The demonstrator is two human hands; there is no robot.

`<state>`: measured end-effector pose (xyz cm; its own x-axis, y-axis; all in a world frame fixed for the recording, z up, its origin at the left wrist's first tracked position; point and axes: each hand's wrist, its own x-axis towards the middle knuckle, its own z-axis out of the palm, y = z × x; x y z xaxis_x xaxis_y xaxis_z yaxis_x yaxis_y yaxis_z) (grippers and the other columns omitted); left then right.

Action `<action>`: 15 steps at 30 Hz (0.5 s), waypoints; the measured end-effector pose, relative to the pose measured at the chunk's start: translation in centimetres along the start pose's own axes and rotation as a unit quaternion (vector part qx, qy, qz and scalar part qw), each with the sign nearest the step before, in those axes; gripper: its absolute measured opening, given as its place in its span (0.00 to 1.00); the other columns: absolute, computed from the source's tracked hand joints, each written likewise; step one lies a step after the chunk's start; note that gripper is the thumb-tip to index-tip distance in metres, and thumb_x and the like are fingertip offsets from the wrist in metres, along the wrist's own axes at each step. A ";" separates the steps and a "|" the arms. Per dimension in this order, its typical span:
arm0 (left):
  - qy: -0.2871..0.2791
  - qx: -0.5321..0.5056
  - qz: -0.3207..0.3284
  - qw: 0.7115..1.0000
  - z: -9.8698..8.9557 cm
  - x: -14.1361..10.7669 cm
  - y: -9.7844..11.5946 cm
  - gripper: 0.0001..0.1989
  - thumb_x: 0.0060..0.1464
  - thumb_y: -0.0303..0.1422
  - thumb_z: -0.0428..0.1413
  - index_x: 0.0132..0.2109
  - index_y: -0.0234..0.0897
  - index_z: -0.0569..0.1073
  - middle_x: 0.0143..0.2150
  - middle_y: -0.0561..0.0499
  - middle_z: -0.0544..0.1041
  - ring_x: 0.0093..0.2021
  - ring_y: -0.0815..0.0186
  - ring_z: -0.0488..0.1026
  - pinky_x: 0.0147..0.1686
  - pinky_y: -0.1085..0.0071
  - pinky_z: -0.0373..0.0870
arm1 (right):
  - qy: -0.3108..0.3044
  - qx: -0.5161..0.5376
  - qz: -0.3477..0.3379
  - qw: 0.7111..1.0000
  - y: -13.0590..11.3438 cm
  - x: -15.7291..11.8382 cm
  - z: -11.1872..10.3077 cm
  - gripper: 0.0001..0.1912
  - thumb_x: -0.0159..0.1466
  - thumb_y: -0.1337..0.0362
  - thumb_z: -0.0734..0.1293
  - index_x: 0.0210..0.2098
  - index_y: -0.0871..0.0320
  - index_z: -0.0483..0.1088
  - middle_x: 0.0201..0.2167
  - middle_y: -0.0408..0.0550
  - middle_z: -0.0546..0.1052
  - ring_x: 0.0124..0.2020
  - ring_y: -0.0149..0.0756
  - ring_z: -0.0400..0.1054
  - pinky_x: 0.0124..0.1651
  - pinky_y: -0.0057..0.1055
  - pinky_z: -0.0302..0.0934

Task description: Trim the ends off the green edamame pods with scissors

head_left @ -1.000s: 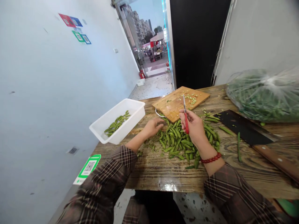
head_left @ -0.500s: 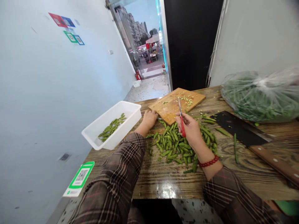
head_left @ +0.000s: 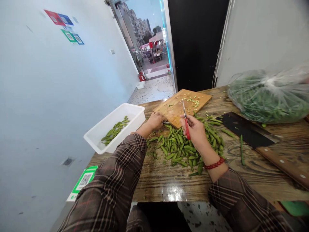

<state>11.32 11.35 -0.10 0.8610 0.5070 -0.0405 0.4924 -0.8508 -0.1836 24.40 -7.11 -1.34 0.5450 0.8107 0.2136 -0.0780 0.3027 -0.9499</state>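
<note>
My right hand (head_left: 195,130) is closed around red-handled scissors (head_left: 185,119), whose narrow blades point up and away over the wooden cutting board (head_left: 173,111). Below that hand a pile of green soybean pods (head_left: 178,146) covers the table. At the left corner of the board is my left hand (head_left: 156,120), its fingers curled and partly hidden; what they grip, if anything, does not show. A shiny metal edge (head_left: 166,122) shows beside its fingertips. Farther left stands a white plastic tub (head_left: 130,132) with some pods (head_left: 116,130) inside.
On the right lie a cleaver (head_left: 248,129) with a wooden handle and a green stalk (head_left: 242,149). Behind them rests a clear plastic bag (head_left: 267,96) full of greens. Small pale green bits (head_left: 194,101) are scattered on the board. A wall borders the table's left side.
My left hand has shifted slightly right along the board's near-left edge, and more of its back shows. The scissors stay in my right hand in nearly the same place. The view has shifted slightly.
</note>
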 end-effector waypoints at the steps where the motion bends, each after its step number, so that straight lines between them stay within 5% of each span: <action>1: -0.008 0.000 -0.005 1.000 0.0 0.0 0.1 0.12 0.49 0.27 0.52 0.37 0.44 0.77 0.41 0.48 0.78 0.48 0.54 0.65 0.50 0.57 0.56 | -0.001 -0.002 0.002 1.000 0.0 0.0 0.0 0.21 0.53 0.52 0.69 0.41 0.58 0.72 0.19 0.37 0.66 0.18 0.27 0.58 0.20 0.24 0.55; 7: -0.038 -0.010 -0.038 0.998 0.4 0.4 0.0 0.08 0.46 0.31 0.54 0.30 0.41 0.79 0.39 0.44 0.77 0.51 0.48 0.62 0.51 0.51 0.53 | -0.003 -0.004 0.003 1.000 0.1 0.0 0.0 0.20 0.53 0.51 0.69 0.39 0.58 0.72 0.18 0.37 0.66 0.17 0.25 0.56 0.19 0.23 0.53; 12: -0.021 -0.038 -0.065 0.997 0.7 -0.7 0.0 0.10 0.49 0.36 0.55 0.39 0.43 0.77 0.43 0.47 0.76 0.51 0.51 0.63 0.51 0.53 0.56 | -0.002 -0.014 0.005 1.000 0.3 0.0 -0.1 0.22 0.53 0.49 0.70 0.40 0.58 0.72 0.18 0.36 0.66 0.17 0.25 0.57 0.19 0.23 0.53; 15: 0.043 -0.046 -0.106 0.992 1.0 -1.6 0.7 0.16 0.49 0.42 0.58 0.44 0.40 0.75 0.49 0.44 0.73 0.52 0.51 0.63 0.50 0.55 0.60 | -0.003 -0.008 0.004 1.000 0.4 0.0 -0.1 0.23 0.53 0.49 0.70 0.41 0.58 0.72 0.19 0.36 0.66 0.17 0.25 0.57 0.19 0.24 0.53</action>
<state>10.14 10.02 -1.12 0.7424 0.6659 0.0737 0.6699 -0.7371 -0.0885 24.49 -7.03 -1.75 0.5400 0.8156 0.2078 -0.0683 0.2886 -0.9550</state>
